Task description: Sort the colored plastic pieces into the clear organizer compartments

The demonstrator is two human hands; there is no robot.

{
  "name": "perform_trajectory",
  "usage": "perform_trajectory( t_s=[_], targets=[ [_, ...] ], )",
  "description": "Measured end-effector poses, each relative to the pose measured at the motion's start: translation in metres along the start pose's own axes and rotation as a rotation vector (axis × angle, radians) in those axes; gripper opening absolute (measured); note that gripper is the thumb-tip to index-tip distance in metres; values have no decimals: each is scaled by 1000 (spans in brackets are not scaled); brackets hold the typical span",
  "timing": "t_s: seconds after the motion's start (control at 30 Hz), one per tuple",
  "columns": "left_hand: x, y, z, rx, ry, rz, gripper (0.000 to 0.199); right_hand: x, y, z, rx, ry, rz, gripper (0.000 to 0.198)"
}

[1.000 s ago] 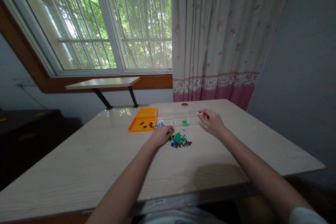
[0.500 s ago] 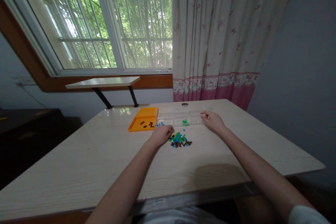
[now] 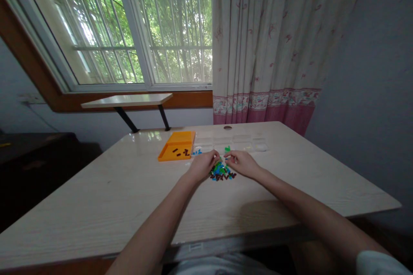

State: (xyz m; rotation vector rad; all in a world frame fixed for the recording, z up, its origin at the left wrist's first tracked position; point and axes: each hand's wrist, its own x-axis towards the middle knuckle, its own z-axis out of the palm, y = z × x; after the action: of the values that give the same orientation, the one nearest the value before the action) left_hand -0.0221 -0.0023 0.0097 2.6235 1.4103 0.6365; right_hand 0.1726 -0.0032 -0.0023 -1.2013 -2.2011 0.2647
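Note:
A heap of small blue, green and dark brown plastic pieces [image 3: 222,173] lies on the table. My left hand [image 3: 204,165] rests at its left edge, thumb and fingers pinched together; whatever is between them is too small to make out. On the other side, my right hand [image 3: 242,163] reaches over the back of the heap, its fingertips curled closely about a small blue piece. Just beyond the hands stands a clear compartment tray [image 3: 241,139]. Green pieces [image 3: 227,148] sit in one front compartment, and blue pieces [image 3: 196,152] lie in the compartment at the left.
Left of the tray is an open orange case [image 3: 163,154] with several dark brown pieces [image 3: 185,152] inside. A dark oval spot [image 3: 227,127] marks the table's back edge. A small raised shelf [image 3: 129,101] on black legs stands at the back left.
My right hand has moved left and nearer, from the tray's right part to the heap. My left hand has shifted slightly right, staying at the heap's edge.

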Motion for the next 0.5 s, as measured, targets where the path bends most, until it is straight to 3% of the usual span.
perform_trajectory(
  t_s=[0.5],
  targets=[
    [-2,13,2,-49,1,40,26,-3,-6,1,61,36,-34,20]
  ],
)
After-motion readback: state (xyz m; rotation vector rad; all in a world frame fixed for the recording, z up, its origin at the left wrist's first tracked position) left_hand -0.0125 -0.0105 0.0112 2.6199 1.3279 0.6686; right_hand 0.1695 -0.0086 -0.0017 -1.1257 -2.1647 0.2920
